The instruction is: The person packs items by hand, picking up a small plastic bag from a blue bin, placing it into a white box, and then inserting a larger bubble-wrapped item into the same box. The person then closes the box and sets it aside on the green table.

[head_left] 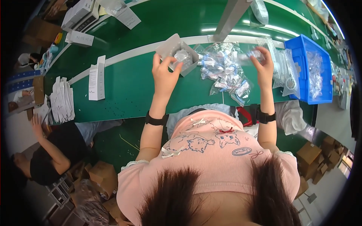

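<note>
A small white box (193, 59) stands with its top flap up on the green table in front of me. Clear plastic wrapping (181, 56) shows inside it. My left hand (166, 73) has its curled fingers and thumb against the box's near left side. To the right, my right hand (265, 66) pinches a small clear plastic bag (252, 55) between thumb and fingers; motion smears it, so its contents cannot be made out. Between my hands lies a pile of clear bags (226, 69) with white and blue items in them.
A blue bin (327, 77) with clear bags stands at the right, beside bubble-wrap pouches (289, 77). On the left are an upright white carton (97, 79) and a stack of flattened cartons (62, 100). A metal post (230, 20) rises behind the pile. A co-worker (56, 150) works at the left.
</note>
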The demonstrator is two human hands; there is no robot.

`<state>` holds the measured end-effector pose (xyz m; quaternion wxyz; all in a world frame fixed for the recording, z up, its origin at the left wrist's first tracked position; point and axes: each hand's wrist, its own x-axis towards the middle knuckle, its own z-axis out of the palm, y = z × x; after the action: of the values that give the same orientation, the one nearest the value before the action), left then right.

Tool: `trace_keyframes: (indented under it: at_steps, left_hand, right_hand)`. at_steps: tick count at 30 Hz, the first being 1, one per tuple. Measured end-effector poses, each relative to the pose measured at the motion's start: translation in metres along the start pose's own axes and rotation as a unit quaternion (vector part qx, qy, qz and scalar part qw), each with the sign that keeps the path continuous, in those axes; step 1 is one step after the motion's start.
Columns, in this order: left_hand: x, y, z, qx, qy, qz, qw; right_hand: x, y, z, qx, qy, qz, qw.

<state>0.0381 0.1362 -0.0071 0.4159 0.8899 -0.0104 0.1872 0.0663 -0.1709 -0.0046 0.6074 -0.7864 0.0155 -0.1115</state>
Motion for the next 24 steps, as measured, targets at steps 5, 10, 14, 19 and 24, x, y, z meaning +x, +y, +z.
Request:
trace_keyframes:
  at_steps: [5,10,14,19,24]
  left_hand:
    - [0.017,0.005,-0.002,-0.062,0.014,-0.113,0.992]
    - [0.016,-0.008,0.002,-0.094,0.036,-0.106,0.989]
    - [0.012,-0.014,-0.002,-0.102,0.052,-0.119,0.986]
    - [0.010,-0.026,0.000,-0.223,0.026,-0.119,0.967]
    - [0.042,-0.066,-0.033,-0.217,0.079,-0.092,0.969]
  right_hand:
    - [0.008,-0.061,0.075,0.239,-0.207,-0.136,0.939]
    - [0.029,-0.053,0.118,-0.113,-0.423,-0.379,0.815]
    - [0.020,-0.045,0.127,-0.210,-0.386,-0.485,0.756]
    - [0.015,-0.009,0.137,-0.052,-0.279,-0.264,0.922]
    - [0.026,0.017,0.155,0.012,-0.365,-0.080,0.927]
